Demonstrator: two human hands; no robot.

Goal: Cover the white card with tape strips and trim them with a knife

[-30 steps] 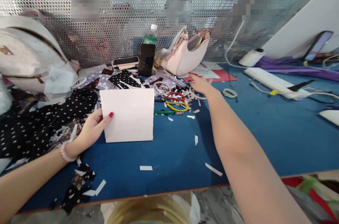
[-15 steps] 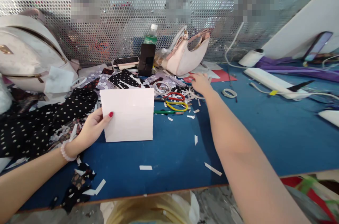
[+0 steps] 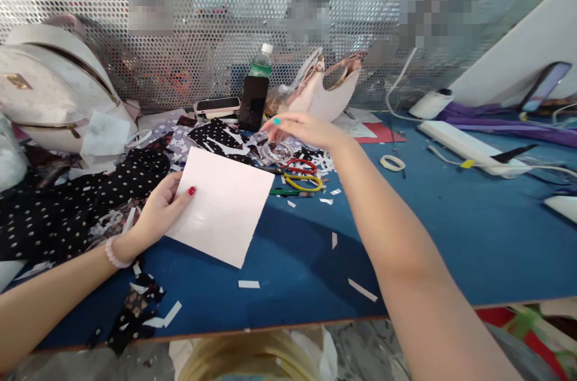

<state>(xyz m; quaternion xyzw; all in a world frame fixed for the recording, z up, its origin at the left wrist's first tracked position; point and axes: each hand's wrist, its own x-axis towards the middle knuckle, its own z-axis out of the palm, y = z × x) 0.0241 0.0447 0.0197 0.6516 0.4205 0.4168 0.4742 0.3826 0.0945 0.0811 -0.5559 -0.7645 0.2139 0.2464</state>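
Hands are apart: the left (image 3: 158, 211) pinches a pale square sheet (image 3: 222, 208) near its 9 o'clock corner, holding it turned aslant at the middle of the blue counter (image 3: 437, 249), while the right (image 3: 307, 130) hangs at the sheet's 2 o'clock, fingers loosely extended, and whether they hold anything I cannot tell. Steadying the sheet one-handed seems the step in hand; the next move probably calls for a firm left pinch and right fingers clear of the red loop handle (image 3: 316, 168) toward 3 o'clock.
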